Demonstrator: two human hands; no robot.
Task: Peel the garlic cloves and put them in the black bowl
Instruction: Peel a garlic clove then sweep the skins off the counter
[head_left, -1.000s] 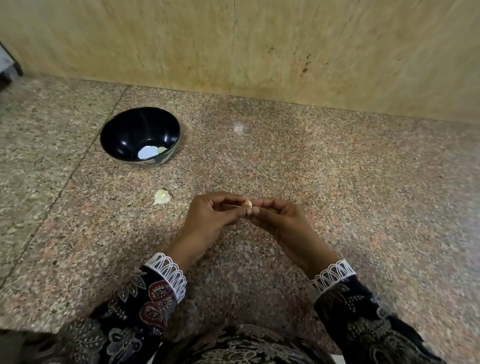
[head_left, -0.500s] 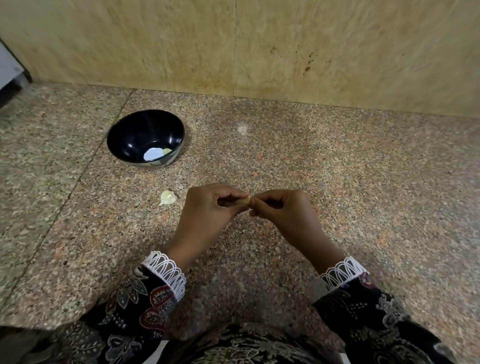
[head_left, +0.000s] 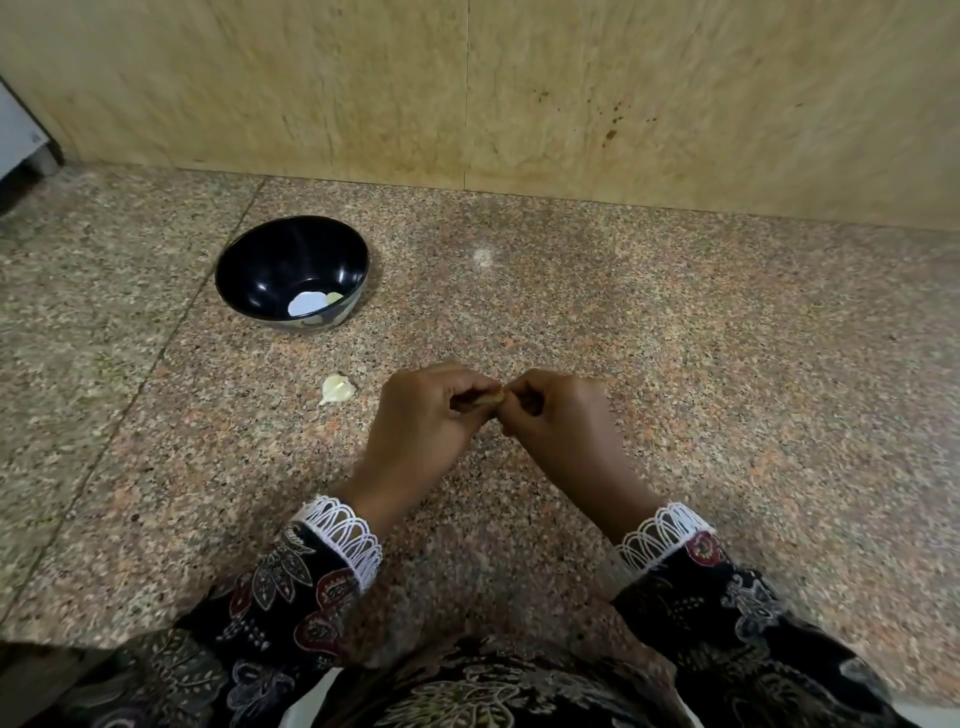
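Speckled pink-grey granite counter (head_left: 675, 364), one seam running diagonally at left. Behind, tan stone wall (head_left: 675, 93) with vertical joint and dark spots.

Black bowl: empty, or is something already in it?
Not empty. The black bowl stands upright with a small pale clove at its bottom, beside a bright white patch, possibly glare.

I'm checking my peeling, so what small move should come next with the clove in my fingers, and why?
Probably keep picking the skin off: both the left hand and right hand pinch the clove, which looks brownish, as if skin remains. Then drop it in the black bowl.
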